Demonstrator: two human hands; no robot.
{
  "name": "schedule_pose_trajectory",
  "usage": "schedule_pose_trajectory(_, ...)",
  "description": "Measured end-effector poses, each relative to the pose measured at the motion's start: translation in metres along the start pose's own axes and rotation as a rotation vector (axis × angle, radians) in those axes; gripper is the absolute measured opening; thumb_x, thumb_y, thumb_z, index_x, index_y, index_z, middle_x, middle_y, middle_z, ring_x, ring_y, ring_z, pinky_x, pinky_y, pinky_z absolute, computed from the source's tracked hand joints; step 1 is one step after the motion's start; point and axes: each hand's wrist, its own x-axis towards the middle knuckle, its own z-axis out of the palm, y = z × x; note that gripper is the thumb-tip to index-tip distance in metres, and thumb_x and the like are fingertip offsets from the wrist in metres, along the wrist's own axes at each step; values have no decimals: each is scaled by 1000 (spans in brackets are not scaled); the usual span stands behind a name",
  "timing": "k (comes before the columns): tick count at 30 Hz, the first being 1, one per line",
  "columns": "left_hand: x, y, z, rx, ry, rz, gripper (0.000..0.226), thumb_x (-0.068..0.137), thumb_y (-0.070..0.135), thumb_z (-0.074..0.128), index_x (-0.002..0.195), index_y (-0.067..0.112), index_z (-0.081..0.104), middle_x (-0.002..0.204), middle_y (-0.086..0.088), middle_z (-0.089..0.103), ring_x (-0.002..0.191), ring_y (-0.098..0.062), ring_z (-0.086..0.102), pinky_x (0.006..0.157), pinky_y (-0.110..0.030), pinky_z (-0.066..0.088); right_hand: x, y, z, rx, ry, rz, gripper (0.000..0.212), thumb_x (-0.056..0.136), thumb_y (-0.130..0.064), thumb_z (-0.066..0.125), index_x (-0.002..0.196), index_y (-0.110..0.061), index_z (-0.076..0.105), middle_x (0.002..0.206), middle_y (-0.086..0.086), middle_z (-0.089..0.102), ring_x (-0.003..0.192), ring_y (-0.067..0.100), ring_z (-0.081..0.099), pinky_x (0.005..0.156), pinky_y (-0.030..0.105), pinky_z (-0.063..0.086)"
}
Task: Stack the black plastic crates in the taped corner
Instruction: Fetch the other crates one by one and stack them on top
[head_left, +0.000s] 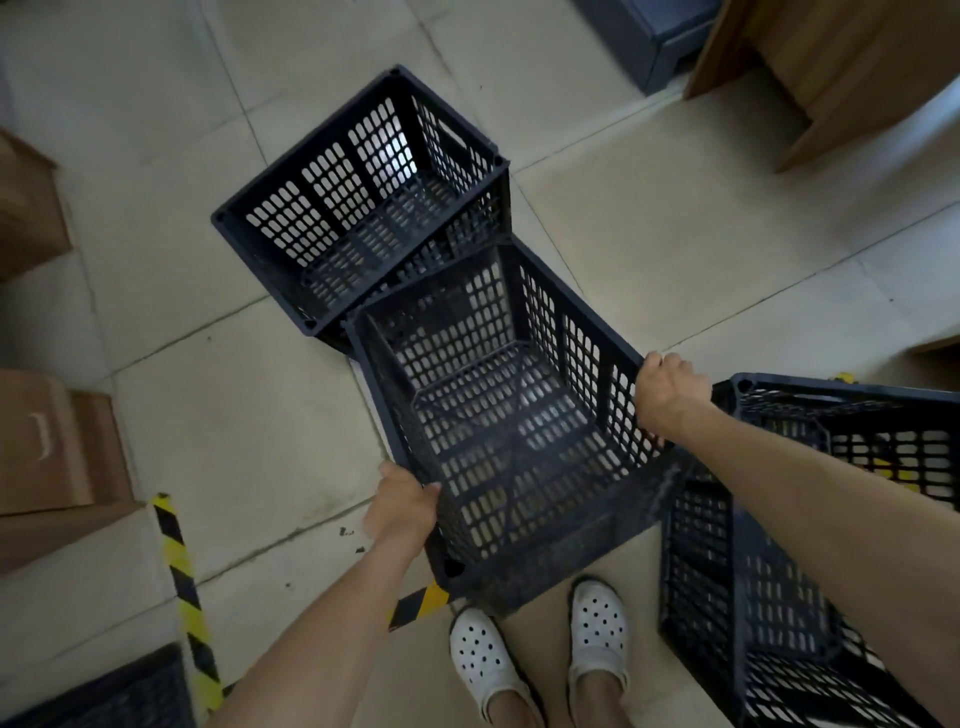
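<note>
Both hands, left hand (402, 506) and right hand (670, 392), clench fingers on opposite rims of a perforated black crate (498, 415), empty inside; beyond the fingers, a second crate (363, 208) stands empty

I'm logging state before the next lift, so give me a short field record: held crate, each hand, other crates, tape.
held crate: black plastic crate, open side up, gripped at both side rims
left hand: grips its left rim
right hand: grips its right rim
far crate: second crate on the tiled floor, beyond the held one
right crates: more black crates beside the right arm
tape: yellow-black floor tape, lower left, running under the held crate
</note>
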Motion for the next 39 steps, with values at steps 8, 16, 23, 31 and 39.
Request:
schedule_pose_trajectory(8, -64, -18, -68, 194, 25, 71, 33, 94, 27, 53, 121, 9, 46, 118, -9, 61, 104, -26, 62, 73, -30, 46, -75, 23, -48, -152, -56, -123, 39, 95, -13, 48, 133, -3, 48, 129, 11, 57, 117, 26, 58, 92, 36, 49)
schedule_pose_trajectory(16, -136, -77, -146, 207, 85, 4, 34, 90, 23, 59, 117, 4, 53, 118, -14, 62, 107, -30, 62, 80, -32, 48, -173, -5, -99, -161, -120, -273, 35, 98, -10, 43, 130, -4, 53, 127, 11, 59, 113, 25, 60, 93, 35, 49)
schedule_pose_trajectory(23, -202, -165, -193, 49, 194, -109, 32, 95, 30, 53, 118, 8, 47, 114, -13, 61, 103, -32, 60, 79, -33, 47, -251, -57, -148, -154, -20, -413, 39, 96, -7, 44, 135, 2, 44, 131, 14, 56, 119, 28, 57, 95, 36, 46)
schedule_pose_trajectory(31, -282, -272, -235, -107, 412, -274, 43, 95, 40, 53, 119, 6, 48, 119, -18, 59, 110, -38, 59, 87, -40, 46, -350, -140, -202, -277, 68, -610, 37, 93, -13, 52, 130, -7, 53, 126, 7, 59, 116, 26, 58, 90, 36, 46)
schedule_pose_trajectory(39, -352, -415, -237, -192, 436, -392, 42, 92, 41, 56, 116, 9, 48, 115, -14, 61, 105, -36, 61, 82, -40, 48, -461, -229, -187, -486, 90, -845, 25, 91, -15, 56, 115, -11, 61, 109, 5, 66, 104, 26, 64, 74, 32, 43)
